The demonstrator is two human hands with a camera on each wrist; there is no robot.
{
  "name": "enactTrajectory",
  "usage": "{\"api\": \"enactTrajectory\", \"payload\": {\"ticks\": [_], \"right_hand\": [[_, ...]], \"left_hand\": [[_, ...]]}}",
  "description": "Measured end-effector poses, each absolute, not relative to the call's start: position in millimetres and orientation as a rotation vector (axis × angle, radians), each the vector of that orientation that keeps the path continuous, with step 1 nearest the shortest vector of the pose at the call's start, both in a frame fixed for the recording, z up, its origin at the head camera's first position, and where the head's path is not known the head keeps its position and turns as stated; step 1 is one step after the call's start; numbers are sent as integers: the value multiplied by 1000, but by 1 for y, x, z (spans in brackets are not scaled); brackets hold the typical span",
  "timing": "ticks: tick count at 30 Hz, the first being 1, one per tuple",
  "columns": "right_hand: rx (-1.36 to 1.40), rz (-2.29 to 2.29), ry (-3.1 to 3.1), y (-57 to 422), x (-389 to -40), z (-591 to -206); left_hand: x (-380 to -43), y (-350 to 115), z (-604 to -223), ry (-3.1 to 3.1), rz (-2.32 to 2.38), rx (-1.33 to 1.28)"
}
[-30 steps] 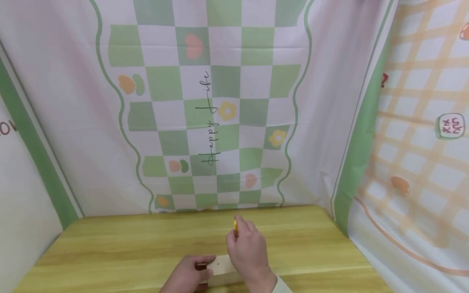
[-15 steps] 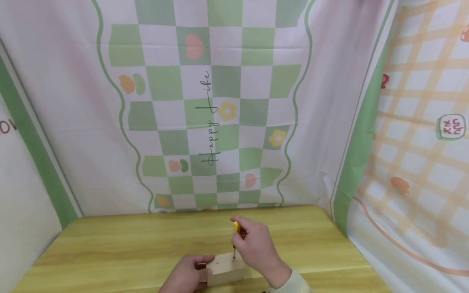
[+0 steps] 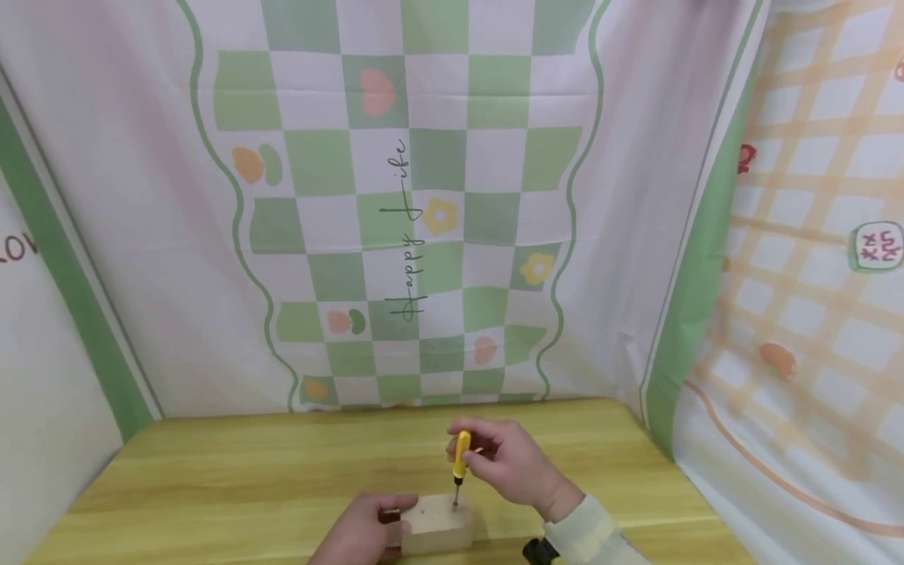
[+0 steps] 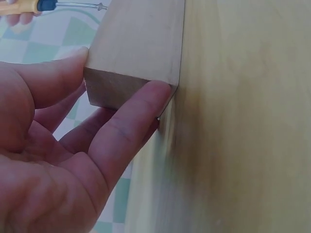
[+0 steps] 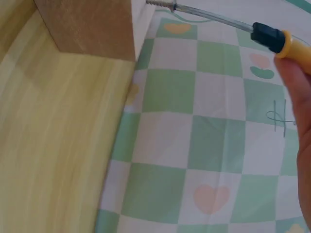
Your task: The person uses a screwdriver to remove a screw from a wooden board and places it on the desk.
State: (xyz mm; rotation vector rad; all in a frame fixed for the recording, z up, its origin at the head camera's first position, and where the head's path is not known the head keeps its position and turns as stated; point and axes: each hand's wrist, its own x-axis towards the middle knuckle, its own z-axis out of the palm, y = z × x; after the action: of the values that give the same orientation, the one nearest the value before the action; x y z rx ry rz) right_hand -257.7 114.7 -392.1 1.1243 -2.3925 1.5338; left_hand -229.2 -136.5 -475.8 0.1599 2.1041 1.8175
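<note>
Yellow screwdriver (image 3: 462, 455), pinched in right grip (image 3: 512, 464) now swung farther right of wooden block (image 3: 436, 538) clamped in left grip (image 3: 362, 526), at screw (image 5: 162, 3) proud of block, seemingly part-driven.

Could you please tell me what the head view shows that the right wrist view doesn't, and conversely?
Only the head view shows the orange checked cloth and the left hand gripping the wooden block. Only the right wrist view shows the screw thread. Both show the right hand, the yellow screwdriver, the block and the table.
</note>
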Motion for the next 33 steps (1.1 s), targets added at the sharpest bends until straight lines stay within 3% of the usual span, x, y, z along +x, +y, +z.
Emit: {"api": "enactTrajectory", "payload": {"ticks": [5,12,17,27,33], "right_hand": [[990,1382,-2418,108,-248,-391],[559,847,-2391,83,-226,-389],[404,756,-2258,66,-219,-394],[366,759,-2092,55,-219,-399],[592,955,-2179,73,-227,-397]], "left_hand": [[-229,-136,-478,2085,1847,185],[-227,-135,-478,2095,1848,193],[-228,-135,-475,2137,1800,159],[-228,-135,-475,2161,1773,144],[-228,-135,-475,2139,1797,166]]}}
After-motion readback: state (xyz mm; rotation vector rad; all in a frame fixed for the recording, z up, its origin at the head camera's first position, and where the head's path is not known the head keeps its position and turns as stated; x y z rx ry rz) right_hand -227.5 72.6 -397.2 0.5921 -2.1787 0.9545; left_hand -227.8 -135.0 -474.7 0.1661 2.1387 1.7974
